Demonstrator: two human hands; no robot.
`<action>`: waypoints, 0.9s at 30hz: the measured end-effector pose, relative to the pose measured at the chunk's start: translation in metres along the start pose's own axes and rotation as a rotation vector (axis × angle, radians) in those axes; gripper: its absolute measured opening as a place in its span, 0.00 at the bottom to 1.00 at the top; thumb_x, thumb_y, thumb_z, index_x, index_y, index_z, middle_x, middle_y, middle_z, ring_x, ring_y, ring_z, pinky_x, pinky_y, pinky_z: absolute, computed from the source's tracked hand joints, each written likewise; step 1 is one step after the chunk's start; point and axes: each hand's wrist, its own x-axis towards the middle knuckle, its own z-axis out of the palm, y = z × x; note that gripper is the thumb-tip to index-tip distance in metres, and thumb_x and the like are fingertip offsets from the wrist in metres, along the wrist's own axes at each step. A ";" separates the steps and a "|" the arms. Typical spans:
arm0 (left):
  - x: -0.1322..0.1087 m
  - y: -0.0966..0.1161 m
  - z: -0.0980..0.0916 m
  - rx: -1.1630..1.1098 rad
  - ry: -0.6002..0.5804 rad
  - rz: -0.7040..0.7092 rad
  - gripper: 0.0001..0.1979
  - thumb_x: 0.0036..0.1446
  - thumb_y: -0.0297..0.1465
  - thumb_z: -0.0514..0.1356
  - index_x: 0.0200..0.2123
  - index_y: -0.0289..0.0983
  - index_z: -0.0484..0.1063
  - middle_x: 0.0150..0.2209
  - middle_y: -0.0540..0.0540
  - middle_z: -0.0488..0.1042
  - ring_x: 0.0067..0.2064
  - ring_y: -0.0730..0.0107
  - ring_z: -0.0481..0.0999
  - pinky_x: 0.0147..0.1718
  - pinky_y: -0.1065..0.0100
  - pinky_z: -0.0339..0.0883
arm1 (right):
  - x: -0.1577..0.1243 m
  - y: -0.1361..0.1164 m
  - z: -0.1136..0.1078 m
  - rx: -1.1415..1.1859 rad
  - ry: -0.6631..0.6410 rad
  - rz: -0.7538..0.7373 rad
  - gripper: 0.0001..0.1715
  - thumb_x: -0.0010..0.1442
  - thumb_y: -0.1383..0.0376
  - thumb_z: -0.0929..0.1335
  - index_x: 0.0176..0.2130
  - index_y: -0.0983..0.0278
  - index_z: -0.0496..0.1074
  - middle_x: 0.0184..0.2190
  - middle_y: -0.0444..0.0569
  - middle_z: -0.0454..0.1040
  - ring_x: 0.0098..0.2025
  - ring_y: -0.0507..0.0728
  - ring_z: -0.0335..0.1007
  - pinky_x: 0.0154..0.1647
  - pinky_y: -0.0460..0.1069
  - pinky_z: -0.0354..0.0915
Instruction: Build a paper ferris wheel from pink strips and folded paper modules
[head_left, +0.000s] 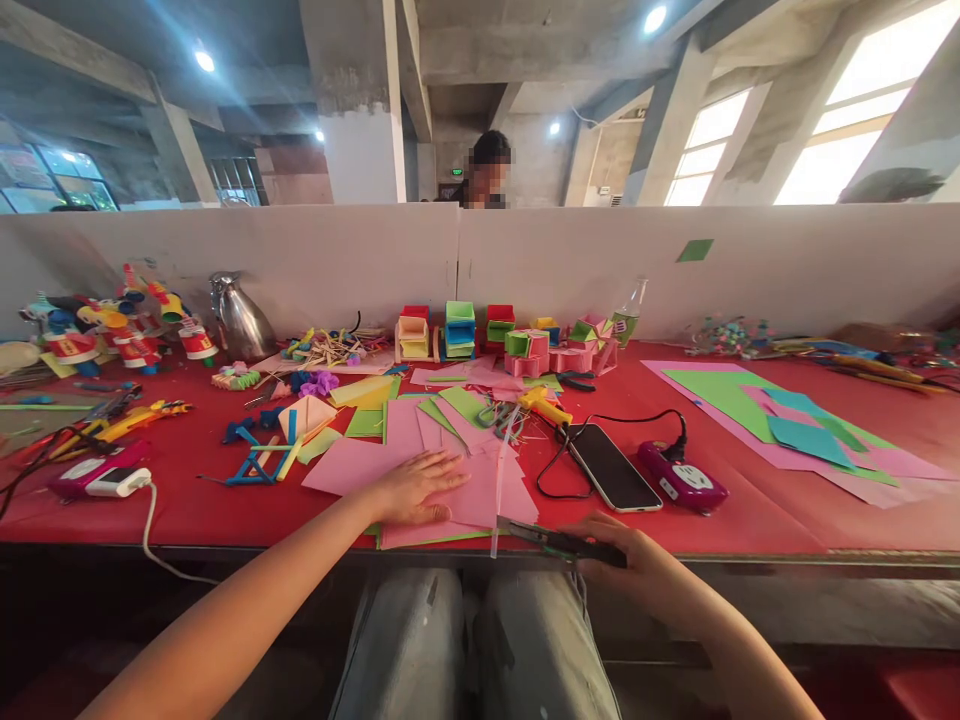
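Note:
My left hand (420, 490) lies flat, fingers spread, on pink paper sheets (345, 468) near the table's front edge. My right hand (619, 550) is closed around a black-handled utility knife (574, 543). Its grey tip points left, at the lower end of a narrow translucent strip (501, 490) that runs over the pink paper to the edge. Beyond the sheets lie a yellow glue gun (544, 405) and a pair of scissors (499, 415). Green paper (366, 423) shows behind and under the pink pile.
A phone (616, 470) and a purple power socket (684, 480) with a black cable sit to the right. Folded paper boxes (459, 330), a metal jug (241, 315) and craft figures (135, 345) line the white partition (315, 255). A person (487, 170) is behind it.

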 end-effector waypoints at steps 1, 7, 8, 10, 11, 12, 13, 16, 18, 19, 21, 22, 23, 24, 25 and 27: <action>0.000 0.001 0.002 -0.009 0.000 -0.007 0.30 0.56 0.49 0.50 0.61 0.49 0.52 0.64 0.52 0.47 0.65 0.57 0.45 0.61 0.53 0.42 | -0.001 0.000 0.000 -0.001 -0.003 -0.001 0.21 0.52 0.58 0.68 0.46 0.59 0.73 0.43 0.50 0.73 0.45 0.61 0.68 0.48 0.55 0.63; -0.006 0.009 0.001 0.004 -0.032 -0.009 0.30 0.58 0.49 0.49 0.62 0.48 0.50 0.65 0.51 0.45 0.65 0.58 0.45 0.61 0.54 0.41 | 0.005 -0.009 0.005 0.040 -0.031 -0.018 0.21 0.51 0.59 0.68 0.46 0.59 0.73 0.43 0.50 0.73 0.46 0.62 0.67 0.49 0.55 0.61; -0.007 0.009 0.000 0.014 -0.039 -0.011 0.30 0.58 0.49 0.48 0.62 0.48 0.50 0.65 0.50 0.45 0.65 0.57 0.45 0.61 0.53 0.41 | 0.006 -0.011 0.007 0.049 -0.036 -0.022 0.21 0.51 0.59 0.69 0.46 0.59 0.73 0.43 0.50 0.73 0.46 0.61 0.67 0.50 0.55 0.61; -0.008 0.008 -0.001 0.034 -0.052 -0.019 0.30 0.58 0.48 0.47 0.62 0.47 0.50 0.65 0.49 0.46 0.65 0.57 0.44 0.61 0.53 0.40 | 0.007 -0.014 0.011 0.063 -0.049 -0.029 0.21 0.52 0.60 0.68 0.46 0.60 0.73 0.43 0.50 0.73 0.46 0.61 0.67 0.50 0.55 0.61; -0.009 0.008 -0.001 0.044 -0.055 -0.024 0.30 0.59 0.48 0.47 0.62 0.46 0.50 0.65 0.48 0.46 0.65 0.57 0.44 0.61 0.53 0.40 | 0.007 -0.014 0.013 0.068 -0.056 -0.029 0.21 0.52 0.60 0.68 0.47 0.60 0.72 0.44 0.50 0.73 0.47 0.61 0.67 0.50 0.55 0.60; -0.010 0.006 -0.001 0.049 -0.054 -0.028 0.30 0.59 0.49 0.46 0.62 0.46 0.50 0.65 0.48 0.46 0.65 0.57 0.43 0.61 0.53 0.39 | 0.007 -0.015 0.014 0.070 -0.062 -0.027 0.21 0.53 0.60 0.68 0.47 0.61 0.72 0.44 0.50 0.72 0.47 0.61 0.67 0.50 0.54 0.60; -0.011 0.005 0.000 0.051 -0.050 -0.031 0.30 0.59 0.49 0.46 0.62 0.46 0.50 0.65 0.48 0.45 0.65 0.57 0.43 0.61 0.53 0.39 | 0.006 -0.014 0.015 0.071 -0.070 -0.028 0.21 0.53 0.60 0.67 0.48 0.61 0.72 0.44 0.51 0.72 0.47 0.61 0.67 0.51 0.54 0.60; -0.012 0.002 0.002 0.044 -0.030 -0.034 0.29 0.59 0.49 0.45 0.62 0.49 0.49 0.65 0.51 0.45 0.65 0.58 0.42 0.62 0.53 0.38 | 0.007 -0.013 0.016 0.069 -0.093 -0.039 0.22 0.54 0.60 0.67 0.49 0.60 0.71 0.44 0.50 0.72 0.47 0.61 0.67 0.51 0.54 0.60; -0.013 0.002 0.004 0.048 -0.025 -0.034 0.28 0.60 0.48 0.44 0.62 0.50 0.49 0.65 0.52 0.44 0.66 0.58 0.42 0.62 0.53 0.38 | 0.007 -0.012 0.015 0.065 -0.093 -0.040 0.22 0.54 0.59 0.67 0.49 0.60 0.71 0.45 0.50 0.72 0.47 0.61 0.67 0.50 0.54 0.60; -0.013 0.002 0.004 0.054 -0.026 -0.035 0.27 0.60 0.48 0.44 0.62 0.50 0.49 0.65 0.52 0.44 0.66 0.59 0.42 0.62 0.53 0.38 | 0.007 -0.012 0.014 0.063 -0.088 -0.038 0.22 0.54 0.59 0.67 0.49 0.59 0.71 0.45 0.50 0.72 0.47 0.61 0.67 0.50 0.54 0.60; -0.012 0.002 0.004 0.069 -0.033 -0.037 0.27 0.60 0.48 0.44 0.62 0.49 0.49 0.65 0.51 0.44 0.66 0.59 0.42 0.62 0.53 0.38 | 0.007 -0.011 0.013 0.052 -0.078 -0.035 0.22 0.54 0.58 0.67 0.48 0.59 0.72 0.45 0.50 0.72 0.47 0.61 0.67 0.50 0.54 0.61; -0.012 0.003 0.004 0.074 -0.037 -0.037 0.28 0.60 0.48 0.44 0.62 0.48 0.49 0.65 0.51 0.44 0.66 0.59 0.42 0.62 0.53 0.38 | 0.006 -0.011 0.012 0.045 -0.076 -0.036 0.21 0.54 0.58 0.67 0.48 0.59 0.72 0.44 0.50 0.72 0.47 0.61 0.67 0.50 0.54 0.60; -0.012 0.003 0.004 0.077 -0.040 -0.036 0.28 0.60 0.48 0.44 0.62 0.48 0.49 0.65 0.50 0.44 0.66 0.58 0.42 0.62 0.53 0.38 | 0.004 -0.011 0.012 0.038 -0.074 -0.036 0.21 0.54 0.58 0.67 0.47 0.59 0.72 0.45 0.50 0.72 0.47 0.61 0.67 0.50 0.54 0.60; -0.012 0.003 0.003 0.076 -0.040 -0.034 0.28 0.60 0.48 0.44 0.62 0.47 0.50 0.65 0.49 0.44 0.65 0.58 0.42 0.62 0.53 0.38 | 0.002 -0.011 0.012 0.032 -0.071 -0.034 0.20 0.54 0.58 0.67 0.47 0.59 0.72 0.45 0.50 0.72 0.47 0.61 0.67 0.51 0.54 0.60; -0.012 0.003 0.003 0.076 -0.038 -0.035 0.28 0.60 0.47 0.44 0.62 0.47 0.50 0.65 0.49 0.44 0.65 0.58 0.42 0.61 0.53 0.38 | -0.001 -0.011 0.012 0.028 -0.065 -0.032 0.20 0.54 0.58 0.67 0.47 0.59 0.72 0.44 0.50 0.72 0.47 0.61 0.66 0.51 0.54 0.60; -0.012 0.004 0.002 0.078 -0.041 -0.036 0.28 0.60 0.48 0.44 0.62 0.47 0.50 0.65 0.49 0.44 0.65 0.58 0.43 0.61 0.53 0.38 | -0.007 -0.012 0.014 0.019 -0.047 -0.013 0.20 0.54 0.57 0.67 0.47 0.59 0.72 0.44 0.50 0.72 0.46 0.61 0.67 0.50 0.54 0.61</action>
